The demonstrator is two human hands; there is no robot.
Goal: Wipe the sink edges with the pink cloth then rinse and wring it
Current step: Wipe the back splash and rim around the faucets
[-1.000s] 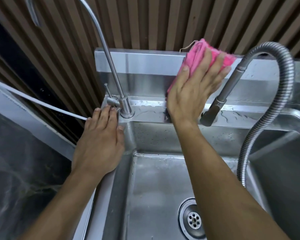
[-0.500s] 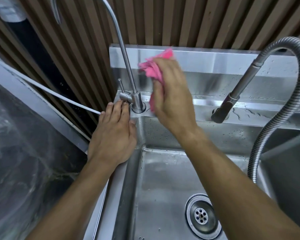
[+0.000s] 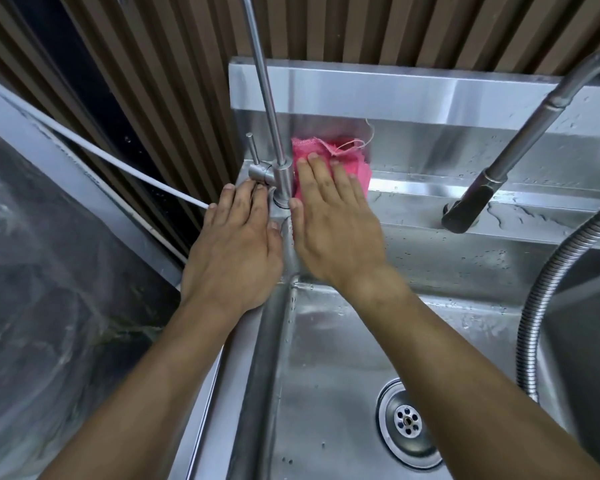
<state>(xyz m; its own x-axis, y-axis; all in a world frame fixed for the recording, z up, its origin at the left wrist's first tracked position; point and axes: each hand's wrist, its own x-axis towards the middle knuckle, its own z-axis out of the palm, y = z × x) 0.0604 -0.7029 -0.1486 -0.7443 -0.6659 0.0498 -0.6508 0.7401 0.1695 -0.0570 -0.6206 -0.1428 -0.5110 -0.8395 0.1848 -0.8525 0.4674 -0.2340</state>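
the right hand (image 3: 333,220) lies flat with straight fingers pressing the frayed pink cloth (image 3: 329,161) against the back ledge of the stainless steel sink (image 3: 447,209), just right of the thin chrome gooseneck tap (image 3: 278,161). the cloth sits at the foot of the steel backsplash, partly under the fingers. the left hand (image 3: 236,244) rests open and flat on the sink's left rear corner, fingertips touching the tap's base, holding nothing. a dark pull-out sprayer head (image 3: 468,209) on a ribbed metal hose (image 3: 548,292) hangs to the right. the round drain (image 3: 409,424) lies in the wet basin below
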